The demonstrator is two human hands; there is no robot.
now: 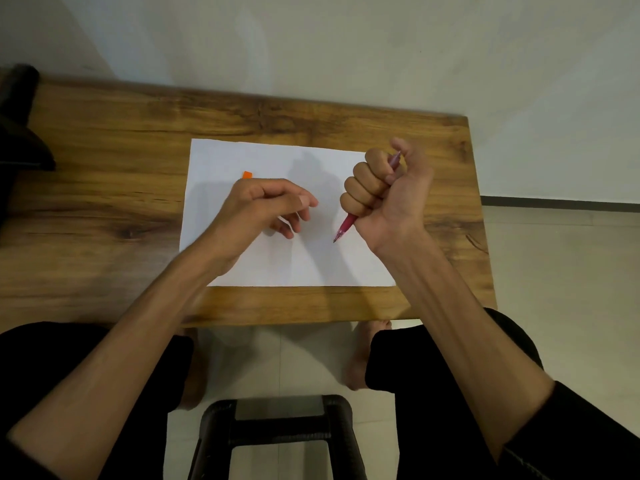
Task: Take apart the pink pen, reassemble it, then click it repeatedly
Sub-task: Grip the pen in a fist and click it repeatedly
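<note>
We see the right hand (pixel 384 188) clenched in a fist round the pink pen (pixel 346 226), the barrel running through the fist with the thumb raised at the upper end, near the push button; we judge this grip is chosen so the thumb can press the button again and again while the fingers keep the barrel steady. The pen is held above the white paper (pixel 298 258), tilted, its point aimed down and toward us, clear of the sheet as far as we can tell. The pen looks whole: a pink barrel with a narrower point showing below the fist and a paler, purplish end above it, so we judge the clicking step is in hand. The left hand (pixel 266 206) hangs over the middle of the paper with fingers loosely curled and nothing held in them, its grip released, likely because it is not needed now. Behind that hand a small orange piece (pixel 247 174) lies on the paper; what it is we cannot tell. The paper lies flat on the wooden worktop (pixel 104 133), giving a plain ground for small parts
</note>
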